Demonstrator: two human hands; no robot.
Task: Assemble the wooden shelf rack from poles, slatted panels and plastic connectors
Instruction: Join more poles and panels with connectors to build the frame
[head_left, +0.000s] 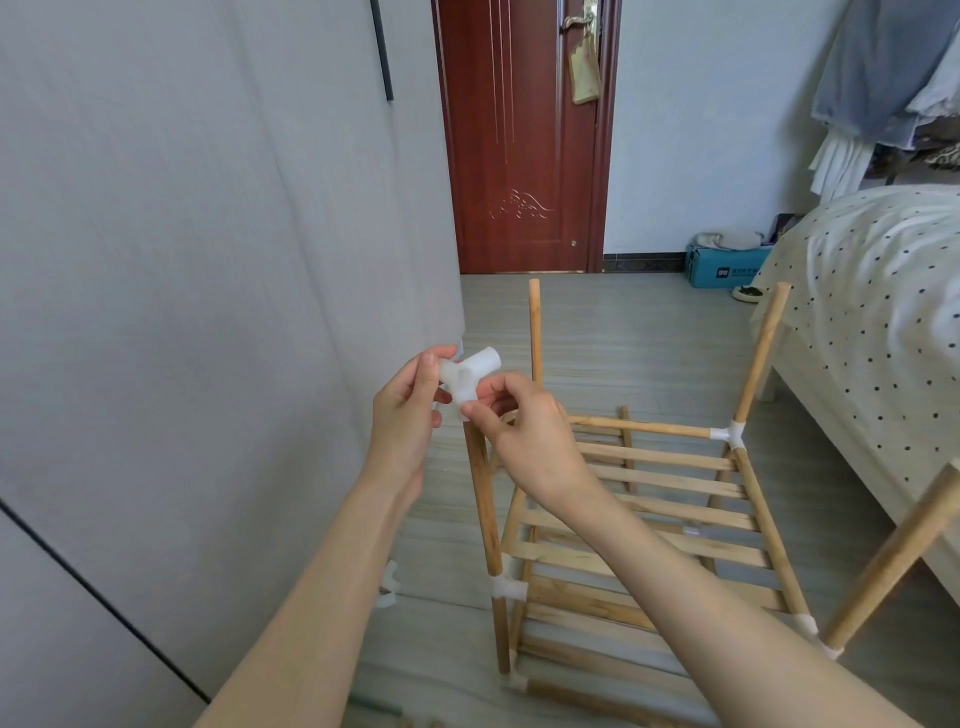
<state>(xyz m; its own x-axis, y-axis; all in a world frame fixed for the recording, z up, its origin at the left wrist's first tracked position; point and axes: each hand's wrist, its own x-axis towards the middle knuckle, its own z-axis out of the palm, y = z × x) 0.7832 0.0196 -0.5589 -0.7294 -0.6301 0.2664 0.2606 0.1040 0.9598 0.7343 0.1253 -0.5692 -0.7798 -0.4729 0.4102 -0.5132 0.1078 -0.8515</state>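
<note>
1. Left hand (402, 415) fingers curl around the white plastic connector (466, 375), thumb on top.
2. Right hand (530, 436) pinches its lower socket.
3. The connector sits at the near-left pole (485, 514) top of the rack (649, 519).

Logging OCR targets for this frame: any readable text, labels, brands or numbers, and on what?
Nothing legible.
Blue box by the far wall: a white logo and a line of print, too small and blurred to read.
Tag hanging from the door handle: no readable marks.
Connector in the hands: no print visible.
</note>
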